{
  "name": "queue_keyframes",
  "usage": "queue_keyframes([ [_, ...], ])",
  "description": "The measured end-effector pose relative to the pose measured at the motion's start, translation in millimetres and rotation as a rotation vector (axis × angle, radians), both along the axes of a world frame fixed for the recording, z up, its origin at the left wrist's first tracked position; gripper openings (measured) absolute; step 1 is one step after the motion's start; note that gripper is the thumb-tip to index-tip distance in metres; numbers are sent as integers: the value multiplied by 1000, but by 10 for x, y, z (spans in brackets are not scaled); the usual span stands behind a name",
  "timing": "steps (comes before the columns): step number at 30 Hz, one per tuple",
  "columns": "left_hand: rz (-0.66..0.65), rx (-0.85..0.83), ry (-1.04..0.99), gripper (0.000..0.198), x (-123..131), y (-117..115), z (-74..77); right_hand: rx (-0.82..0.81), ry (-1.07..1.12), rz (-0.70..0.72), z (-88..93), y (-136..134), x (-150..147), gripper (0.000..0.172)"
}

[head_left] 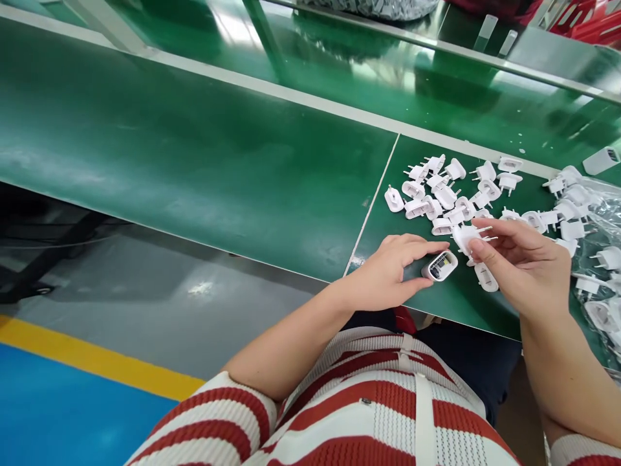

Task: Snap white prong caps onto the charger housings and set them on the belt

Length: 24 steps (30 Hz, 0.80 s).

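Observation:
Between the thumb and fingers of my left hand (pixel 388 272) is a white charger housing (pixel 440 266), its open end facing up with dark parts and a yellow piece inside. My right hand (pixel 526 268) pinches a white plug cap (pixel 466 238) by its side, with two metal pins pointing right. The cap is a short way above and right of the housing, apart from it. Just under my right hand lies another plug cap (pixel 486 277) on the green work surface. A loose pile of plug caps (pixel 444 194) spreads beyond both hands.
At the right, a clear plastic bag (pixel 609 213) lies among more plug caps. A closed-looking white housing (pixel 601 160) rests at the far right. Behind runs a raised green shelf (pixel 339 71) with a metal edge, and a red crate (pixel 589 22) stands at the back right.

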<state>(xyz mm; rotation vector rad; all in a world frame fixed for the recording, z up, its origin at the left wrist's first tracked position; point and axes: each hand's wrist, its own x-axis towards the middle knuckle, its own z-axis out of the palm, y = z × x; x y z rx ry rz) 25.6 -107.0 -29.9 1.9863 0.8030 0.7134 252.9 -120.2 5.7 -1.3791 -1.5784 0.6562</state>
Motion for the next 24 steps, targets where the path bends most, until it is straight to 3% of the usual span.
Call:
queue_keyframes([
  [2, 125, 19, 24, 57, 53, -31, -22, -9, -5, 2, 9, -9, -2, 23],
  [4, 238, 15, 69, 75, 96, -63, -39, -1, -17, 13, 15, -13, -1, 22],
  [7, 240, 4, 61, 89, 69, -81, -56, 12, -69, 38, 15, 7, 12, 19],
  [9, 181, 11, -5, 78, 11, -68, -71, 3, -79, 68, 11, 36, 31, 18],
  [13, 169, 32, -100, 32, -19, -30, -115, -43, -106, 191, 38, 48, 67, 15],
  [16, 218, 37, -85, 29, 39, -26, -130, -6, -256, 262, 102, -39, 48, 11],
  [21, 218, 54, -78, 26, 77, -52, -111, 300, -535, 311, 189, -196, -58, 23],
  [24, 213, 60, -85, 24, 67, -56, -100, 386, -657, 395, 207, -190, -90, 25],
])
